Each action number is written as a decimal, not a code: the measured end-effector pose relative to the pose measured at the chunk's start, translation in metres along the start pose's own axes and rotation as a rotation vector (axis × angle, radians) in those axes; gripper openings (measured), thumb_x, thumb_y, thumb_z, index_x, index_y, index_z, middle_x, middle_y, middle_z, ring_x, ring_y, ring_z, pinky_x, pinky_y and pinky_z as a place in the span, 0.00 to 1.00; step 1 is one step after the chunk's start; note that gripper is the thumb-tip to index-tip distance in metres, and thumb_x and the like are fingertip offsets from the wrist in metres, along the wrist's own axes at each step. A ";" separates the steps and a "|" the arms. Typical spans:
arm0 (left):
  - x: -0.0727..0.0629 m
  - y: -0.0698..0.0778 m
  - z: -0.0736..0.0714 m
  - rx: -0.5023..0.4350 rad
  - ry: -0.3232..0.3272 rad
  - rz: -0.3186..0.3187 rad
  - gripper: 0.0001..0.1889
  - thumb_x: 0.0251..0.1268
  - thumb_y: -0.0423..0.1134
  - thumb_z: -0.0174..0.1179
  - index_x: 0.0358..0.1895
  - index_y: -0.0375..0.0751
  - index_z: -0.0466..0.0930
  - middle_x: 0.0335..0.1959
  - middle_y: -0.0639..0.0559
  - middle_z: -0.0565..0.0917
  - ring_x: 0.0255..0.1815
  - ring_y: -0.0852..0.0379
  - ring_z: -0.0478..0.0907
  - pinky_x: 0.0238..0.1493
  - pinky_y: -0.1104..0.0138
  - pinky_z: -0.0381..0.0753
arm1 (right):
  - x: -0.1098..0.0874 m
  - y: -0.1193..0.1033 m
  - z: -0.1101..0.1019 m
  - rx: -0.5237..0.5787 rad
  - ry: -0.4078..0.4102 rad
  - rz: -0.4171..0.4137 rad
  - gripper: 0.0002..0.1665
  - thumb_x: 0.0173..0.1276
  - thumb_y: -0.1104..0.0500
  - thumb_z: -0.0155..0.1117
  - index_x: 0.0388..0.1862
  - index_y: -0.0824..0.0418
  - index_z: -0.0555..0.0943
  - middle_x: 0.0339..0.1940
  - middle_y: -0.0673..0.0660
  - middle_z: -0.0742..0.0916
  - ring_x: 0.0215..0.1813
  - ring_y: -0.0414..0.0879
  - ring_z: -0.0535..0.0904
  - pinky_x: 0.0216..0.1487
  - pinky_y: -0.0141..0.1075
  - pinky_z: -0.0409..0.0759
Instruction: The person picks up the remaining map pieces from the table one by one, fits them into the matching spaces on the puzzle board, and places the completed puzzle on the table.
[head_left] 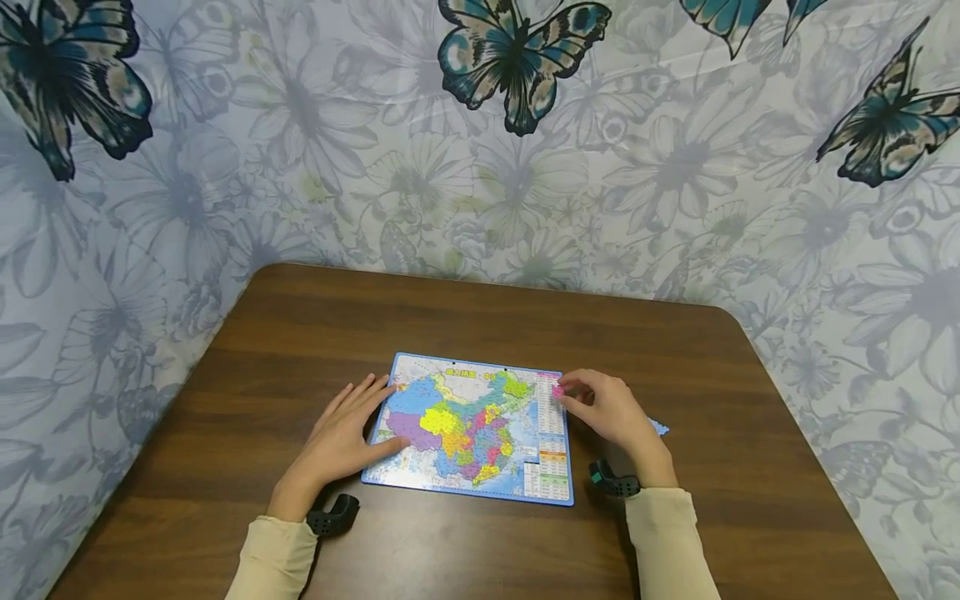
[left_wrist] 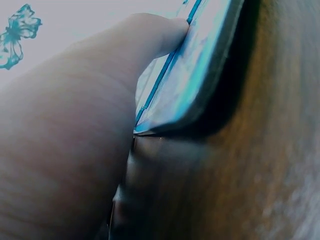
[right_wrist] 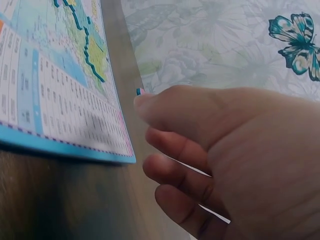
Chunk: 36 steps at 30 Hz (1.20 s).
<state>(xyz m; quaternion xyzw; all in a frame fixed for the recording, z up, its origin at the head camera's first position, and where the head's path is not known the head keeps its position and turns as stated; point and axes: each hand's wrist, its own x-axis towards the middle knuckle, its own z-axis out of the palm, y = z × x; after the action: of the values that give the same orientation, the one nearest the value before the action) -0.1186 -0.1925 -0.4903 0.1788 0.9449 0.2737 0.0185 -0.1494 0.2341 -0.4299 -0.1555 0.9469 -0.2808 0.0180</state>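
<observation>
A map puzzle board (head_left: 465,492) with coloured regions and a blue border lies flat on the table. My left hand (head_left: 341,437) rests at its left edge, fingers spread, with the thumb on the board; in the left wrist view the thumb (left_wrist: 155,35) lies across the rim near a corner. Over the board's upper right corner, my right hand (head_left: 611,408) pinches a small pink puzzle piece (head_left: 558,391) between thumb and fingertips. Only a sliver of that piece (right_wrist: 140,92) shows past the thumb in the right wrist view. The other right fingers are curled loosely.
A blue puzzle piece (head_left: 659,427) lies on the brown wooden table (head_left: 480,550), partly hidden behind the right hand. Both wrists carry black bands (head_left: 333,517). Beyond the table's far edge stands a wall (head_left: 420,200) with flower and butterfly patterns.
</observation>
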 end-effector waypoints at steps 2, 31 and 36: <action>0.000 0.001 0.000 -0.002 -0.003 -0.002 0.51 0.58 0.70 0.67 0.80 0.46 0.64 0.82 0.47 0.61 0.85 0.44 0.52 0.84 0.47 0.43 | 0.001 -0.001 0.002 0.000 -0.001 -0.008 0.14 0.69 0.56 0.73 0.53 0.56 0.87 0.44 0.50 0.90 0.38 0.40 0.80 0.41 0.38 0.83; 0.001 0.001 0.000 0.013 -0.005 0.002 0.51 0.58 0.71 0.66 0.80 0.46 0.64 0.82 0.47 0.61 0.85 0.44 0.52 0.84 0.47 0.43 | 0.007 -0.015 0.014 0.026 -0.049 -0.076 0.14 0.69 0.57 0.73 0.52 0.54 0.87 0.42 0.47 0.88 0.34 0.40 0.77 0.36 0.33 0.81; 0.001 0.001 -0.001 0.015 -0.011 -0.003 0.51 0.58 0.70 0.66 0.80 0.46 0.64 0.82 0.46 0.61 0.85 0.43 0.52 0.84 0.47 0.43 | 0.008 -0.017 0.016 0.015 -0.057 -0.075 0.14 0.69 0.56 0.73 0.53 0.53 0.87 0.42 0.47 0.88 0.35 0.40 0.77 0.36 0.33 0.80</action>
<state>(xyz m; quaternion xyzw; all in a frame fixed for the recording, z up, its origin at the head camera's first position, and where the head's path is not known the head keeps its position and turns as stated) -0.1195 -0.1923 -0.4890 0.1789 0.9471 0.2656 0.0227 -0.1499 0.2100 -0.4340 -0.1986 0.9374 -0.2838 0.0354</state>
